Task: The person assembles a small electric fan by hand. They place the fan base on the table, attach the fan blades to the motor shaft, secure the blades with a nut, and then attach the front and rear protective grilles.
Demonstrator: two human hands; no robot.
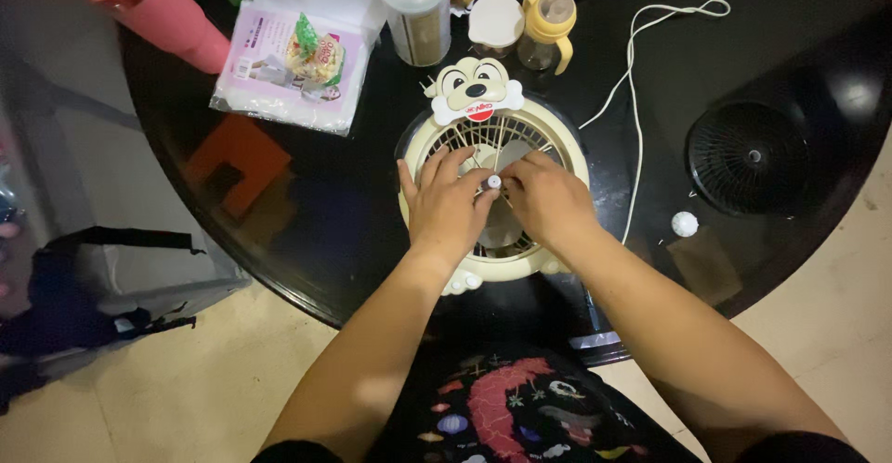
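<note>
On the dark round tabletop (307, 221) a plastic packet (293, 68) lies at the left. At the middle, the left hand (448, 205) rests spread and released on the cream fan (495, 194), while the right hand (548, 198) pinches a small white cap (493, 182) at its hub. Further right lie a white cord (635, 101) and a black grille (748, 158).

Both bare forearms reach forward from the lower edge and angle in toward each other, so the hands meet in the middle. The left hand (446, 205) lies palm down, fingers spread and pointing ahead, thumb turned inward. The right hand (548, 198) is also palm down, its fingers curled and bunched toward the left hand's fingertips, the two touching or nearly so.
</note>
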